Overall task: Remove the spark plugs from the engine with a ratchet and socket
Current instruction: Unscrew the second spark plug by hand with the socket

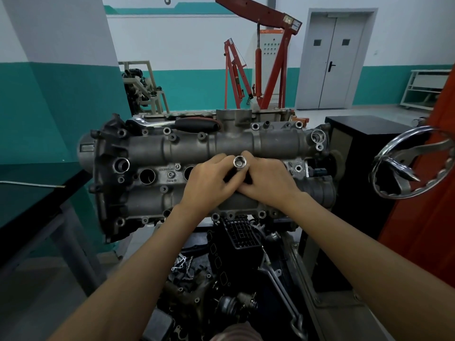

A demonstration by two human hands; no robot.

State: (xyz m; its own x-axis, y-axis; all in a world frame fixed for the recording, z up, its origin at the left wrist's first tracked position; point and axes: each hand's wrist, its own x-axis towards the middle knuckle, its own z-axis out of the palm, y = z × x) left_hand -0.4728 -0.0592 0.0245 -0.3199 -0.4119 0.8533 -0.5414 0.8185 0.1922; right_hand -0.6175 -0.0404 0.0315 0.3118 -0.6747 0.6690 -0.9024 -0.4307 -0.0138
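Both hands were together over the middle of the engine (152, 153), which sat on a stand in a workshop. The left hand (209, 180) and the right hand (268, 180) met around a shiny metal socket (240, 163). The socket stood up with its open end facing the person. The left hand's fingers (222, 159) were curled round the socket from one side, and the right hand's fingers (248, 155) were curled round it from the other side, so both hands were gripping it. The lower part of the socket was hidden behind the hands, so it could not be told if it sat deep in a plug hole or if a spark plug was inside it. Two open round plug holes (147, 175) showed to the left of the hands, nearer the left end of the engine. The ratchet (177, 124) with its dark handle lay along the far edge of the engine, well apart from the hands. It looked like the step in hand was working the socket by hand at one of the plug holes, either pushing it down onto a plug or lifting it out. Next, the person would most likely need to keep the socket straight, check how it sat in the hole, and then reach across to the far edge for the ratchet. A tipped socket could slip off the plug.
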